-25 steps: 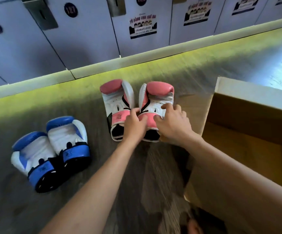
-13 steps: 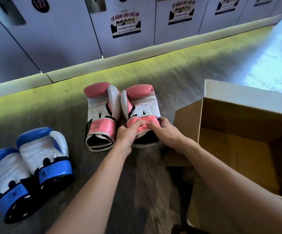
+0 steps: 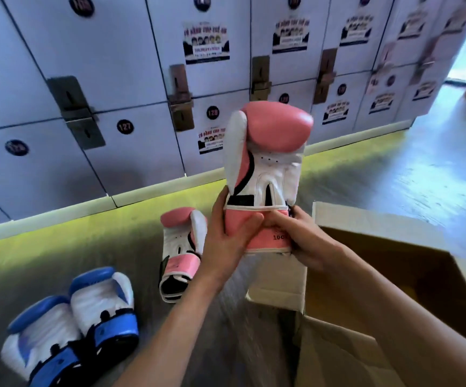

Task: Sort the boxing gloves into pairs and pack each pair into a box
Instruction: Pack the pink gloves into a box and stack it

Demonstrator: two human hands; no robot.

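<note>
We've got both hands, left and right, gripping the pink glove cuff, standing upright, knuckles up.

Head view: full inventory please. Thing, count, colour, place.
held pink glove: 1, pink and white, raised upright in both hands
second pink glove: 1, pink and white, lying on the floor, centre
blue gloves: 2, blue and white, side by side on the floor, lower left
cardboard box: 1, brown, open, right
lockers: several, pale grey, numbered, along the back
left hand: 1, grips the held glove's cuff
right hand: 1, grips the same cuff
</note>
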